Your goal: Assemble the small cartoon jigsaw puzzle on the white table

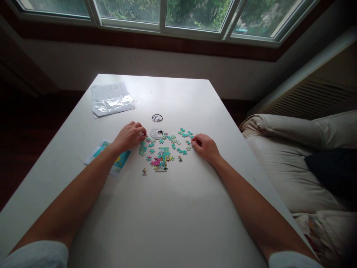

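A partly joined jigsaw puzzle point(162, 159) with cartoon figures lies on the white table, between my hands. Loose teal puzzle pieces point(182, 134) are scattered beyond it. My left hand point(130, 136) is closed in a pinch at the left of the pieces, with a small dark puzzle piece at its fingertips. At the right end of the scatter rests my right hand point(205, 147), fingers curled and thumb tip close to a few pieces; what it holds, if anything, is hidden. Two single pieces lie apart, one puzzle piece point(144, 171) at lower left and another puzzle piece point(180, 159) at right.
A clear round lid point(157, 133) and a round tin-like disc point(157, 118) lie behind the pieces. Papers in a plastic sleeve point(111, 98) are at the far left. Under my left forearm is a blue and yellow picture sheet point(120, 163). A sofa point(279, 160) stands right of the table point(173, 223).
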Motion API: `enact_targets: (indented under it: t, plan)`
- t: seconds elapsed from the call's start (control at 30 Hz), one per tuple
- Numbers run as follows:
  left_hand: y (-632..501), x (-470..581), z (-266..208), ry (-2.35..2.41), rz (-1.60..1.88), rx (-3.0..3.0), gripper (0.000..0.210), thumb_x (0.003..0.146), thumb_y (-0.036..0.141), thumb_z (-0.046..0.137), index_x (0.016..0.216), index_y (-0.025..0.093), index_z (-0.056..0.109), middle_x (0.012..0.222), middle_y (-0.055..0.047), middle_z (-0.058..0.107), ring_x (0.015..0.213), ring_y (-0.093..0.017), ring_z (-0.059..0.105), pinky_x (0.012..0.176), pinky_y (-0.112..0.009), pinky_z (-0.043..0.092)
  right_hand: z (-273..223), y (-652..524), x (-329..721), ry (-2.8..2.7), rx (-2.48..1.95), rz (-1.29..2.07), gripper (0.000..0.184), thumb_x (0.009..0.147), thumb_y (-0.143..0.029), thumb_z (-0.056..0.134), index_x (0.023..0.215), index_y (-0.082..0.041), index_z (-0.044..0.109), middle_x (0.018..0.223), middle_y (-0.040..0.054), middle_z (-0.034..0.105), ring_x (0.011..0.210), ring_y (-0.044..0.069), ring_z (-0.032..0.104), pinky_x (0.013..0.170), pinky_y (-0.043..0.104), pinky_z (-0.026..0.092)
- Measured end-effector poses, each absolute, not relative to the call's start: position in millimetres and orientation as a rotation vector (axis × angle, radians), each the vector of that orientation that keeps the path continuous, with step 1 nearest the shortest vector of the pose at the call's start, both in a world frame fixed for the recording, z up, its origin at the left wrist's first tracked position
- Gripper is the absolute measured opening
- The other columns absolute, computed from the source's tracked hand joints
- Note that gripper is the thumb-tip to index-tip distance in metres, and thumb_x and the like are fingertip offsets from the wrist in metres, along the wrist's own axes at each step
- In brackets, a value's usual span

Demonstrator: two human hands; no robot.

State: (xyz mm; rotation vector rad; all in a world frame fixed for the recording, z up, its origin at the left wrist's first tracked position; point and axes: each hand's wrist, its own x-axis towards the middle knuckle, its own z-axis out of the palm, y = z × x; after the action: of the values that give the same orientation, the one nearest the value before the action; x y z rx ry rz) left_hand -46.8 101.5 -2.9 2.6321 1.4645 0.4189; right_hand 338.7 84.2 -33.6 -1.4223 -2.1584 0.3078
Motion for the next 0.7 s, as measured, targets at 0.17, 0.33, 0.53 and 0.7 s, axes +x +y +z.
enact_targets:
  t: [0.17,0.33,0.53,0.7]
  plan:
    - [101.4,-46.8,-2.2,1.483,0.389,2.607,0.018,0.088,0.035,0.061,0.092,0.021,0.071,0.1,-0.008,0.065,0.094,-0.024,0.055,0.088,-0.037,0.045,-33.7,84.5,338.9,-2.155,-1.433,0.32,0.008,0.087,-0.024,0.058,0.084,-0.023,0.065,0.077,0.0024,0.061,0.076,0.02,0.054,0.074,0.032,0.042]
    - [99.0,-45.7,-1.1,1.5,0.371,2.574,0.016,0.086,0.033,0.06,0.085,0.021,0.071,0.098,-0.008,0.066,0.091,-0.023,0.057,0.086,-0.036,0.046,-31.9,83.6,338.1,-2.156,-1.433,0.317,0.008,0.087,-0.024,0.057,0.084,-0.023,0.064,0.077,0.0028,0.062,0.076,0.02,0.054,0.074,0.032,0.042]
    - [92.8,-44.4,3.9,1.559,0.369,2.557,0.022,0.089,0.033,0.058,0.103,0.024,0.072,0.099,-0.006,0.068,0.09,-0.022,0.06,0.084,-0.034,0.046,-31.2,83.4,338.4,-2.162,-1.432,0.32,0.008,0.087,-0.024,0.057,0.083,-0.023,0.064,0.077,0.0025,0.061,0.075,0.02,0.054,0.073,0.032,0.042]
    - [89.9,-38.7,0.3,1.71,0.374,2.549,0.023,0.09,0.038,0.06,0.104,0.023,0.071,0.097,-0.007,0.069,0.09,-0.025,0.061,0.081,-0.036,0.044,-32.0,83.8,339.0,-2.156,-1.43,0.326,0.008,0.087,-0.024,0.058,0.084,-0.023,0.064,0.076,0.0017,0.06,0.075,0.019,0.053,0.072,0.031,0.042]
